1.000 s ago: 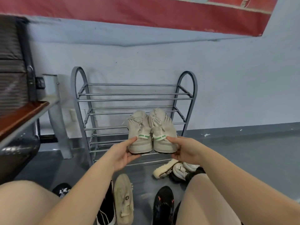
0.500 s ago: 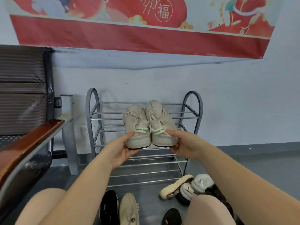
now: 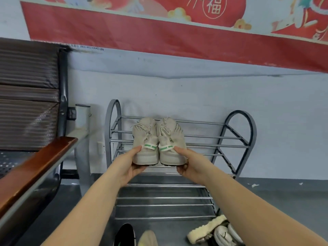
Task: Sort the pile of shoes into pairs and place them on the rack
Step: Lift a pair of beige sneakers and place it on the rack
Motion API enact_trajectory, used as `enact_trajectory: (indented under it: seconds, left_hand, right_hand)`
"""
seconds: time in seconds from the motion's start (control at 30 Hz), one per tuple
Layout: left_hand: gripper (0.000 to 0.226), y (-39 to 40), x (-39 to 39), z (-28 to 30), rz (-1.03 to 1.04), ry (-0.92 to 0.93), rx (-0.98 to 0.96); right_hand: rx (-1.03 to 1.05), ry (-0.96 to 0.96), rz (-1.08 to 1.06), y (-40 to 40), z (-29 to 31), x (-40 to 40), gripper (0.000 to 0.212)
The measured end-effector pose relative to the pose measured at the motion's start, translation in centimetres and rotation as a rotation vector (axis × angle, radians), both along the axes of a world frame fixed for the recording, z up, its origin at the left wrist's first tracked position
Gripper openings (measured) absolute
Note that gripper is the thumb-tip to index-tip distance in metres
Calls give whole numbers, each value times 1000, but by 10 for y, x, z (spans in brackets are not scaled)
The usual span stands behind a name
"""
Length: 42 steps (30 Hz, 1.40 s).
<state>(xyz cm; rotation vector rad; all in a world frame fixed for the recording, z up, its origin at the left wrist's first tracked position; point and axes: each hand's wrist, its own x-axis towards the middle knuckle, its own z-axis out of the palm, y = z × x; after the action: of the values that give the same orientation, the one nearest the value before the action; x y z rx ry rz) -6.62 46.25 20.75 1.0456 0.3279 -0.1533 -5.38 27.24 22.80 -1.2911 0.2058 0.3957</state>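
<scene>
At the bottom edge of the frame we see loose shoes on the grey floor (image 3: 292, 196): a black shoe (image 3: 125, 235) and a beige shoe (image 3: 148, 238) near the middle, and to the lower right a heap with a cream-soled shoe (image 3: 206, 229) lying on its side against a white shoe (image 3: 222, 236).

Our two bare forearms reach up from the lower corners toward the centre. Our left hand (image 3: 126, 165) grips the heel of the left beige sneaker (image 3: 145, 139), thumb on the side by the green-striped heel tab, fingers curled under the sole. Our right hand (image 3: 192, 165) grips the heel of the right beige sneaker (image 3: 170, 139) the same way. The two sneakers touch side by side, toes pointing away from us, over the top bars of the rack (image 3: 236, 137); we cannot tell whether the soles rest on the bars.

The rack is grey metal with arched ends and several tiers of bars, standing against the pale wall (image 3: 177, 96).

At the left of the frame stands a chair (image 3: 26, 96) with a dark ribbed back and a wooden armrest (image 3: 35, 167). Across the top hangs a red banner (image 3: 142, 34).
</scene>
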Motion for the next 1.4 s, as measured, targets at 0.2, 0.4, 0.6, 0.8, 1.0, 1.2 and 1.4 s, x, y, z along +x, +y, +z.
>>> enact_trajectory:
  seconds: [0.2, 0.4, 0.6, 0.8, 1.0, 1.2, 1.4]
  left_hand:
    - [17, 21, 51, -3, 103, -43, 114]
    - [26, 32, 87, -4, 181, -85, 294]
    - [33, 47, 104, -6, 181, -145, 650]
    - [42, 55, 110, -7, 179, -156, 810]
    - [46, 52, 103, -8, 196, -158, 811]
    - [63, 51, 99, -21, 193, -201, 808]
    - [81, 43, 85, -32, 164, -239, 968]
  right_hand:
    - [11, 0, 22, 29, 1, 58, 33]
    - [-33, -31, -13, 52, 6, 97, 9]
    - [-217, -51, -42, 58, -2, 118, 15]
    - [-467, -104, 8, 59, 1, 126, 27]
    - [-834, -208, 81, 53, 4, 120, 51]
    - [-1118, -446, -18, 43, -12, 117, 68]
    - [-1080, -555, -14, 36, -25, 91, 68]
